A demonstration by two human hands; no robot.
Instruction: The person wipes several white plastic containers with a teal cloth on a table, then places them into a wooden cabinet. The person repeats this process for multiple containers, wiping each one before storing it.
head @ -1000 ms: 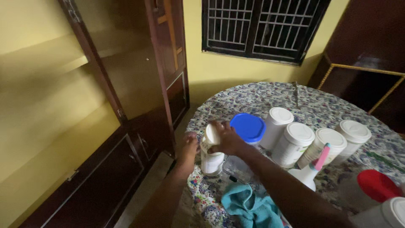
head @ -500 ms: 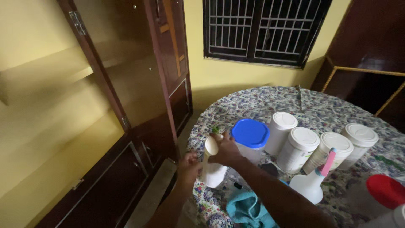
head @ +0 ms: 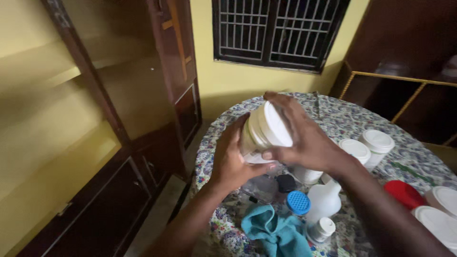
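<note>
Both hands' grip clasps white jar (head: 263,131) above floral round table (head: 352,121); yellow walls.

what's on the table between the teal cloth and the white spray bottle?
Head view: a small round blue perforated lid lies between the teal cloth and the white spray bottle, near the cloth's upper right edge. Whether it touches either is unclear.

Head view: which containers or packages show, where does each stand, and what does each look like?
White plastic lidded jar: tilted, held up between left hand and right hand.
Two white-lidded round tubs: on the floral table, right of the hands.
White squat bottle: beside the teal cloth.
</note>
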